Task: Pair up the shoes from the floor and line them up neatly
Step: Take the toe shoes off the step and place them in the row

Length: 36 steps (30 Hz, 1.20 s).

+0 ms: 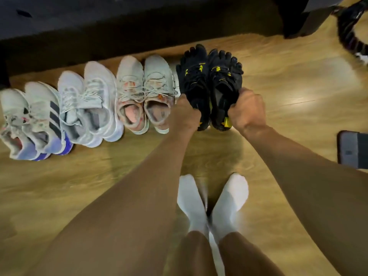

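A row of shoes stands on the wooden floor, toes pointing away from me. At its right end are two black toe shoes with yellow marks. My left hand (186,114) grips the heel opening of the left black shoe (192,76). My right hand (247,110) grips the heel opening of the right black shoe (225,80). The two black shoes touch side by side. To their left sit a grey pair with orange insoles (145,92), a white pair (89,102), and a white pair with dark stripes and blue heels (33,124).
A dark piece of furniture (99,26) runs along the far side of the row. My feet in white socks (211,198) stand behind the black pair. A dark flat object (352,149) lies at the right edge, a black strap-like item (350,30) at the top right.
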Available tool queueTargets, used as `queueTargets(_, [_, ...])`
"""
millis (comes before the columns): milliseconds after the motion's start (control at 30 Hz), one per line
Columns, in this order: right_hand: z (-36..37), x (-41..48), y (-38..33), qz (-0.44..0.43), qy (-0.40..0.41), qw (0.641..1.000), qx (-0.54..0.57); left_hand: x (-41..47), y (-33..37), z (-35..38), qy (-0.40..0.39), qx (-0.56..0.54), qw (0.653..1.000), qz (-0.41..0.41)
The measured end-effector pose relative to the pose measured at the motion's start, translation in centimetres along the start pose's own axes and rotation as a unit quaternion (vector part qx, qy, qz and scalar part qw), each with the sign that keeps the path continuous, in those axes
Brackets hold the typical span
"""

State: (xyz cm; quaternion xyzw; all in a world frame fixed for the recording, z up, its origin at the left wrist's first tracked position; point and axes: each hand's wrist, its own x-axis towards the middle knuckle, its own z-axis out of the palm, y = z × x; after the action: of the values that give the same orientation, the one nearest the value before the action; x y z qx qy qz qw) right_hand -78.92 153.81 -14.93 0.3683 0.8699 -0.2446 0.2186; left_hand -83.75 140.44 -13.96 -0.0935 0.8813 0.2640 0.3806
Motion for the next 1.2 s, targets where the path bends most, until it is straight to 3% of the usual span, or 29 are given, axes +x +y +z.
queueTargets(400, [6.1,4.2,2.0,-0.014,-0.067,0.995,-0.068,4.1,-2.5,3.7,0.010,0.027,0.996,-0.081])
queueTargets(567, [6.3,5.3,1.6,0.038,-0.096,0.994,-0.024,3.8,-2.3,3.9,-0.014,0.073,0.992,-0.104])
queueTargets(867, [5.5,8.2,2.1,0.066,-0.090,0.992,-0.059,4.0,-3.3,6.1,0.081,0.011,0.992,-0.097])
queueTargets(967, [5.2,8.8,2.2,0.072,-0.041,0.994,-0.072,4.6,-3.1,6.6,0.066,0.009,0.991,-0.113])
queueTargets(1067, [4.8,8.9,2.3,0.089,-0.018,0.993,-0.081,5.4,-2.7,6.8,0.005,0.077,0.993,-0.084])
queueTargets(1200, [3.9,8.7,2.7,0.055,-0.062,0.991,-0.107,6.2,-2.3,6.1,-0.071,0.113,0.990,-0.041])
